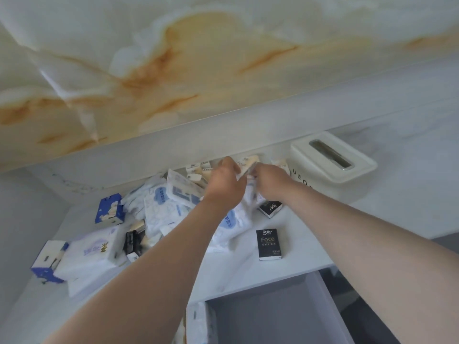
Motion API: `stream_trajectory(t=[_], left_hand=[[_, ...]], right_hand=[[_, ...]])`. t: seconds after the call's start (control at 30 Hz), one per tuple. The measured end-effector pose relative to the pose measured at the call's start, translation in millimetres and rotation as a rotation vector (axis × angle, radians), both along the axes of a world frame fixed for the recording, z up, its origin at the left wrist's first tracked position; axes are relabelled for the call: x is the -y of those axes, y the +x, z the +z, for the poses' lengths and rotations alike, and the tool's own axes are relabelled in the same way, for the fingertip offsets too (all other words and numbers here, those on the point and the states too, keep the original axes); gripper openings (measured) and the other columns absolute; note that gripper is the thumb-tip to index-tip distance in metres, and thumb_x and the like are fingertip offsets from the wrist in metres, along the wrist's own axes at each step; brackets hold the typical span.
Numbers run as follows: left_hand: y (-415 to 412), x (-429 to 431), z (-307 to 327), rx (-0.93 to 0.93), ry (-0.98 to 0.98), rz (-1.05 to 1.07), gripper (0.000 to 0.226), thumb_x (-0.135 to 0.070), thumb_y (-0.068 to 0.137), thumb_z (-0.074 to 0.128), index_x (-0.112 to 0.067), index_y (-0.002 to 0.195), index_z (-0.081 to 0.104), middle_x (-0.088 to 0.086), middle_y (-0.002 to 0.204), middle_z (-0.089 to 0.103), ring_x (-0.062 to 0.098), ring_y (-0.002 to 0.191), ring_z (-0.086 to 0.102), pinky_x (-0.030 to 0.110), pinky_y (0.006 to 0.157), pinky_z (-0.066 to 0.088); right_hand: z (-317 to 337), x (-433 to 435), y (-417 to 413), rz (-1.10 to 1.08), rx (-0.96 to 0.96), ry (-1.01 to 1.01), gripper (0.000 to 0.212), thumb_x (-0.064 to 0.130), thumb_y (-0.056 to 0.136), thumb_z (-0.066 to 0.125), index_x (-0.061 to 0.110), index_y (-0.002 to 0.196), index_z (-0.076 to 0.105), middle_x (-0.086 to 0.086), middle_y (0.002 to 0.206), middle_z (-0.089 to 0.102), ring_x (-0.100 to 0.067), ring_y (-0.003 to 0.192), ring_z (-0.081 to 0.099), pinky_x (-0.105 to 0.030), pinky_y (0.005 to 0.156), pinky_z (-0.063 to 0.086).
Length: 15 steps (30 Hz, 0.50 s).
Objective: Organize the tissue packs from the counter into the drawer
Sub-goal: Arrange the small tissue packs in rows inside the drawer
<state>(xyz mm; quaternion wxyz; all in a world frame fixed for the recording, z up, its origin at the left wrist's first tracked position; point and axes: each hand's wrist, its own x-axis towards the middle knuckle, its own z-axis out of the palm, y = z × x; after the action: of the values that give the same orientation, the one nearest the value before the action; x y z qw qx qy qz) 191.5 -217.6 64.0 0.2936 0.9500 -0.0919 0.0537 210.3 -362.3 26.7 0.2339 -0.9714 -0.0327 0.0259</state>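
Note:
Tissue packs lie heaped on the white counter [310,244]: soft white-and-blue packs [161,209], a large white pack [92,254], blue boxes [109,209], and small beige packs [198,170] along the back wall. Two black pocket packs lie apart, one marked "Face" [269,244] and one further back [270,208]. My left hand [226,180] and my right hand [270,182] reach to the back of the heap, and both close around a small beige pack [248,162]. The open grey drawer [273,316] is below the counter edge, with a white pack [198,324] at its left end.
A cream tissue box holder [332,165] with a slot on top stands at the back right, close to my right hand. A marbled wall rises behind the counter. A blue-and-white box [47,261] sits at the far left.

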Motion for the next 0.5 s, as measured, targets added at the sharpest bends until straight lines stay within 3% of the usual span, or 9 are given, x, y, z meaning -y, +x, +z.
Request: stream_trajectory(t=[0.07, 0.1, 0.2, 0.27, 0.4, 0.5], left_hand=[[8.9, 1.8, -8.6, -0.009, 0.031, -0.05, 0.018, -0.02, 0.093, 0.06, -0.014, 0.106, 0.049, 0.003, 0.107, 0.054, 0.017, 0.075, 0.053, 0.027, 0.055, 0.036], [13.2, 3.0, -12.0, -0.023, 0.046, -0.069, 0.018, -0.018, 0.092, 0.059, -0.014, 0.106, 0.049, 0.003, 0.108, 0.054, 0.018, 0.075, 0.053, 0.028, 0.057, 0.035], [25.8, 8.3, -20.1, -0.034, 0.089, -0.094, 0.017, -0.014, 0.091, 0.057, -0.014, 0.106, 0.048, 0.002, 0.109, 0.051, 0.017, 0.077, 0.051, 0.026, 0.058, 0.034], [32.7, 10.2, -24.6, -0.046, 0.122, -0.086, 0.017, -0.012, 0.09, 0.057, -0.015, 0.105, 0.047, 0.002, 0.109, 0.049, 0.017, 0.077, 0.05, 0.026, 0.059, 0.035], [40.8, 8.4, -34.0, -0.104, 0.224, -0.055, 0.019, -0.013, 0.091, 0.057, -0.013, 0.106, 0.047, 0.005, 0.109, 0.05, 0.018, 0.082, 0.048, 0.027, 0.067, 0.036], [42.4, 5.0, -37.3, -0.132, 0.261, 0.01, 0.019, -0.014, 0.091, 0.055, -0.013, 0.108, 0.046, 0.005, 0.107, 0.049, 0.02, 0.086, 0.05, 0.03, 0.068, 0.038]], right_hand=[[-0.3, 12.1, 7.2, -0.107, 0.176, -0.045, 0.031, 0.01, 0.09, 0.055, 0.012, 0.12, 0.057, -0.012, 0.122, 0.059, -0.031, 0.111, 0.055, -0.037, 0.088, 0.045], [-1.0, 18.6, 9.3, -0.132, 0.21, -0.109, 0.035, 0.016, 0.088, 0.061, 0.012, 0.122, 0.057, -0.012, 0.124, 0.056, -0.032, 0.113, 0.052, -0.037, 0.092, 0.044], [-12.5, 32.3, 16.7, -0.102, 0.045, -0.309, 0.058, 0.023, 0.088, 0.061, 0.015, 0.142, 0.042, -0.017, 0.144, 0.036, -0.036, 0.132, 0.037, -0.038, 0.11, 0.032], [-23.4, 33.1, 22.4, -0.046, -0.064, -0.308, 0.072, 0.026, 0.089, 0.059, 0.017, 0.152, 0.027, -0.02, 0.155, 0.021, -0.039, 0.143, 0.021, -0.043, 0.117, 0.024], [-31.9, 28.9, 33.9, -0.025, -0.053, -0.265, 0.075, 0.035, 0.091, 0.055, 0.027, 0.156, 0.019, -0.014, 0.142, 0.035, -0.035, 0.132, 0.029, -0.048, 0.103, 0.041], [-28.3, 26.3, 33.6, -0.007, -0.031, -0.357, 0.078, 0.036, 0.086, 0.054, 0.04, 0.155, 0.017, -0.011, 0.14, 0.033, -0.031, 0.132, 0.028, -0.048, 0.098, 0.043]])
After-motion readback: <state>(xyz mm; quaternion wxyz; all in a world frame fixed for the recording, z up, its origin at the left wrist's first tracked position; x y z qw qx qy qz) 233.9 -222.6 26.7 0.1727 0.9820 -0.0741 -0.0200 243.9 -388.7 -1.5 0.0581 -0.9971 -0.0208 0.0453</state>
